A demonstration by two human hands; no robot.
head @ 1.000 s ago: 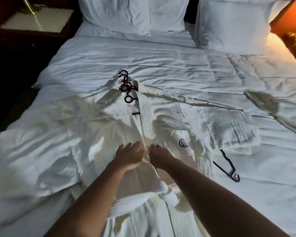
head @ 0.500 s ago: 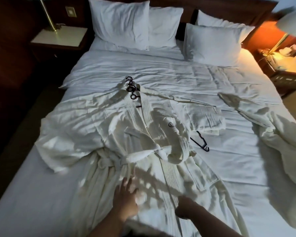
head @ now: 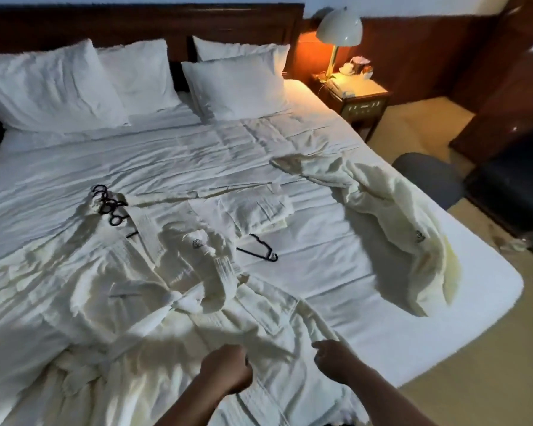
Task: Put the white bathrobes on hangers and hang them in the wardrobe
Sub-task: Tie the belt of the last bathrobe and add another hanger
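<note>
A white bathrobe (head: 179,290) lies spread on the bed, its belt knotted at the waist. A bunch of black hanger hooks (head: 106,206) sticks out at its collar. My left hand (head: 225,368) is curled into a fist on the robe's lower skirt and bunches the fabric. To its right, my right hand (head: 333,361) has its fingers curled at the robe's front edge. One more black hanger (head: 259,250) lies loose on the sheet beside the robe. A second white bathrobe (head: 397,216) lies crumpled near the bed's right edge. No wardrobe is in view.
A folded white cloth (head: 256,210) lies mid-bed. Pillows (head: 59,87) line the dark headboard. A lit lamp (head: 339,29) stands on the nightstand (head: 357,99) at the right. A grey stool (head: 428,176) and dark furniture stand on the floor to the right.
The view has pulled back and swung right, so the right bedside shows. Both hands moved from the robe's chest down to its skirt, and the left hand's fingers have curled.
</note>
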